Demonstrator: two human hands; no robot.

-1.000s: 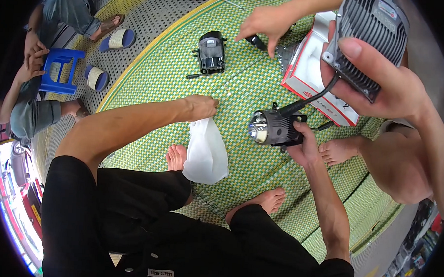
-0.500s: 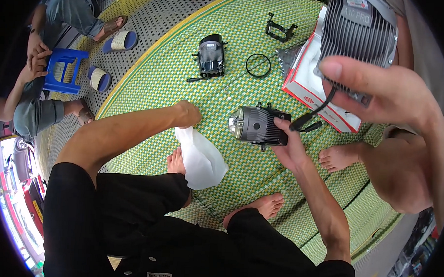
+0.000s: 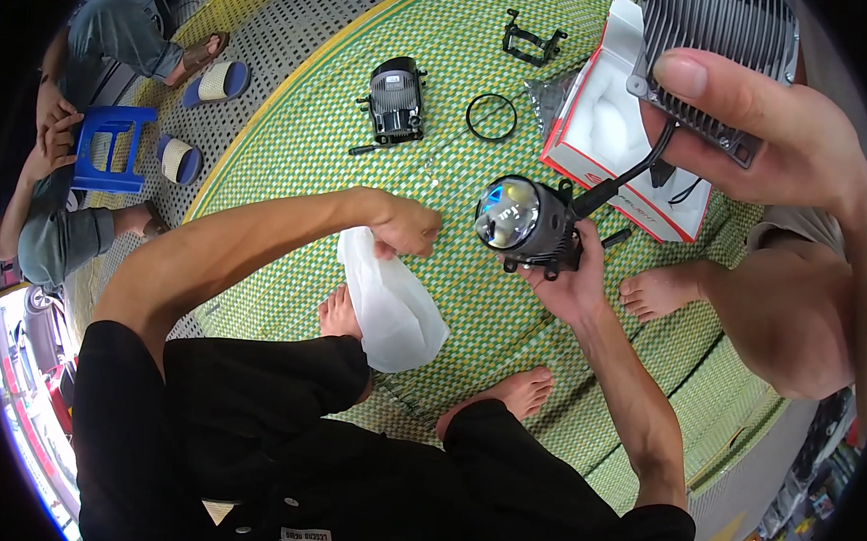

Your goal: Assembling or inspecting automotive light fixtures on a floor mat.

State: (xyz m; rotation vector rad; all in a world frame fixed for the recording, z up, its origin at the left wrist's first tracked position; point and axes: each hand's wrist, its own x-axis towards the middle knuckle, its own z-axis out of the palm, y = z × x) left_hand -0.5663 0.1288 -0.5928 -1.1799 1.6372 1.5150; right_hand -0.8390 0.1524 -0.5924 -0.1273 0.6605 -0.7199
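Note:
My right hand holds a dark projector headlight from below and behind, its round glass lens tilted up and to the left. My left hand is closed on the upper end of a thin white pouch, which hangs down beside my foot. A gap separates the pouch from the lens. At the upper right, a co-worker's hand grips another finned lamp, and its black cable runs down toward the headlight I hold.
On the green woven mat lie a third headlight, a black ring and a black bracket. A red-and-white box stands open at the right. A blue stool and sandals are at the left, near a seated person.
My right hand has turned the headlight so its lens faces more upward. My left hand has moved right, toward it, with the pouch. The co-worker's lamp has shifted slightly up and right.

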